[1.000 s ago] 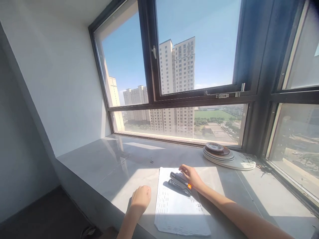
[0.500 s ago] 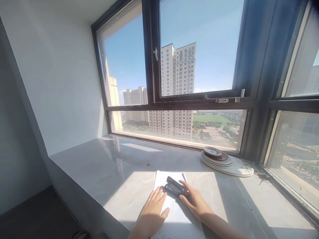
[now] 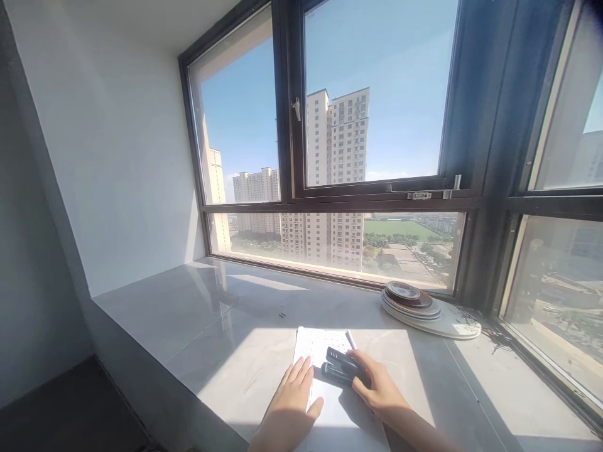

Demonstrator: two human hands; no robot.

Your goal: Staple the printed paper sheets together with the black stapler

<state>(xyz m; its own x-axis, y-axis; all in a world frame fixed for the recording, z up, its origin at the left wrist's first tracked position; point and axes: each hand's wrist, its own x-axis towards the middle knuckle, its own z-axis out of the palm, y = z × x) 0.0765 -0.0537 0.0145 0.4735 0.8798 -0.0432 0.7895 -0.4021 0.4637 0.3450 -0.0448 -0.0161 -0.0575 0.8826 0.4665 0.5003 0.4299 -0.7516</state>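
Observation:
White paper sheets [image 3: 325, 414] with printed marks lie on the grey stone sill. My left hand [image 3: 294, 395] rests flat on their left edge, fingers stretched out. Around the rear of a black stapler [image 3: 339, 366] my right hand [image 3: 374, 383] is closed, holding it over the upper part of the paper. The stapler's jaws point left toward my left fingertips, apart from them. A thin white stick-like item [image 3: 351, 339] lies at the paper's top right corner, its kind unclear.
A stack of round plates or discs [image 3: 407, 301] sits on an oval white board [image 3: 456, 321] by the window. Staple-like bits [image 3: 282, 312] lie beyond the paper. The sill's front edge [image 3: 188, 383] drops away at left. Dark window frames [image 3: 377, 204] stand behind.
My right hand has shifted the stapler a little right and down, away from my left fingers. Its jaws appear closer together now. My left hand stays flat on the paper.

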